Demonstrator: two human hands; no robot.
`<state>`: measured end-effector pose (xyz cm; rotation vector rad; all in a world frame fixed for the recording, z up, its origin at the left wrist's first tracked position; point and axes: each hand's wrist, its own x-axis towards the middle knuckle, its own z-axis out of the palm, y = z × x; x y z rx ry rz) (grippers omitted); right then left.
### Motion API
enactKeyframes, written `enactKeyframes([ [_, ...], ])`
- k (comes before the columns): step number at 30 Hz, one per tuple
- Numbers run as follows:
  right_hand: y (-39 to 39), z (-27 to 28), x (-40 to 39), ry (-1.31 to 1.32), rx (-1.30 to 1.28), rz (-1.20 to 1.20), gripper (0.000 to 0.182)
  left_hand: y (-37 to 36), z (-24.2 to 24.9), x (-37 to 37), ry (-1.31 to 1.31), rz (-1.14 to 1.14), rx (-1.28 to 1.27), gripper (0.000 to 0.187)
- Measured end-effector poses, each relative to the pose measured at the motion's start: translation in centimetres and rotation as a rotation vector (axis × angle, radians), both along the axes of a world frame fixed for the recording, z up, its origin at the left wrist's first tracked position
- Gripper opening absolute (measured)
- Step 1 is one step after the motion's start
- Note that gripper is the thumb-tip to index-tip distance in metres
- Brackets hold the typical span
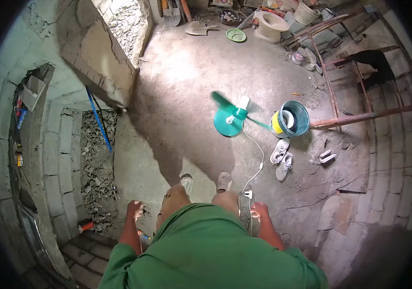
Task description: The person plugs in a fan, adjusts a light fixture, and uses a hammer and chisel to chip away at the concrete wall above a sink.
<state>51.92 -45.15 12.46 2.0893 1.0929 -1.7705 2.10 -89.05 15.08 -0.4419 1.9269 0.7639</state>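
Observation:
My left hand (135, 210) hangs beside my left leg with its fingers curled in, and no object shows in it. On the other side, my right hand (260, 211) is low beside my right leg, fingers curled too. A white power cord (262, 159) runs along the floor and passes close by those fingertips, with a white plug and socket (248, 194) just ahead of them. The cord leads to a small green and white electric fan (227, 120), which stands on the floor in front of me, its green blades smeared.
Right of the fan stand a bucket (292, 118) and a pair of grey shoes (281, 159). A wooden pole frame (333, 91) leans along the right wall. Rubble (97, 168) fills a gap on the left. A toilet bowl (269, 26), green dish (235, 35) and shovel (171, 16) stand at the back.

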Motion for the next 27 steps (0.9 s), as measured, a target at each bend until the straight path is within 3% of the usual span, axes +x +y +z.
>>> enactKeyframes([
  [4, 1.8, 0.8, -0.9, -0.025, -0.008, 0.047, 0.044, 1.7, 0.9, 2.2, 0.047, 0.006, -0.055, 0.035],
  [6, 3.1, 1.0, -0.6, -0.036, -0.014, 0.102, 0.044, 2.9, 0.9, 3.8, 0.053, 0.075, 0.044, 0.016],
  [7, 3.8, 1.2, -0.3, -0.039, -0.017, 0.117, 0.044, 2.7, -0.1, 4.8, 0.051, 0.089, 0.041, 0.016],
  [9, 5.4, 1.3, -0.2, -0.096, -0.012, 0.171, 0.045, 3.0, -1.9, 6.1, -0.082, 0.219, 0.182, 0.02],
  [14, 10.0, 1.1, 0.0, -0.052, 0.044, 0.196, 0.046, 8.4, 2.1, 10.9, -0.018, -0.003, 0.028, 0.038],
  [20, 12.2, 1.5, -0.7, -0.009, 0.074, 0.205, 0.039, 6.3, -0.2, 13.4, -0.024, 0.133, 0.046, 0.041],
  [27, 12.0, 1.4, -0.7, -0.037, 0.061, 0.281, 0.032, 5.3, 0.4, 16.2, -0.009, 0.183, -0.014, 0.04],
])
